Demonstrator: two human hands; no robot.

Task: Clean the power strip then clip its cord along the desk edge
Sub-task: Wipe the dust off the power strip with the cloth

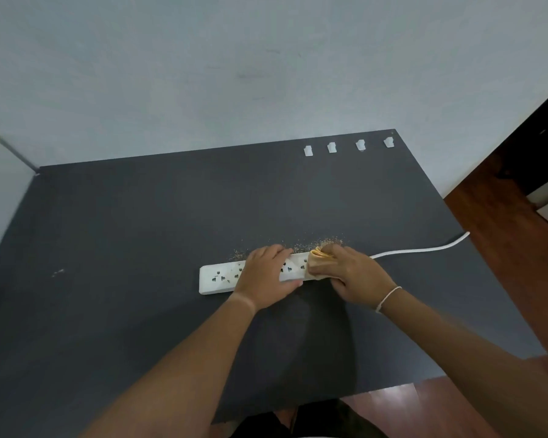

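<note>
A white power strip (220,277) lies across the middle of the dark desk (124,232). My left hand (266,276) presses down on its middle, fingers wrapped over the far edge. My right hand (351,273) grips a folded tan cloth (318,262) pressed on the strip's right end. Brown crumbs (301,246) are scattered on the desk just behind the strip. The white cord (424,249) runs from the strip's right end to the desk's right edge. Several white cord clips (332,147) sit in a row along the far edge.
A pale wall rises behind the desk. Wooden floor (503,232) shows to the right and below the near edge. A white surface (0,191) adjoins the desk's left side.
</note>
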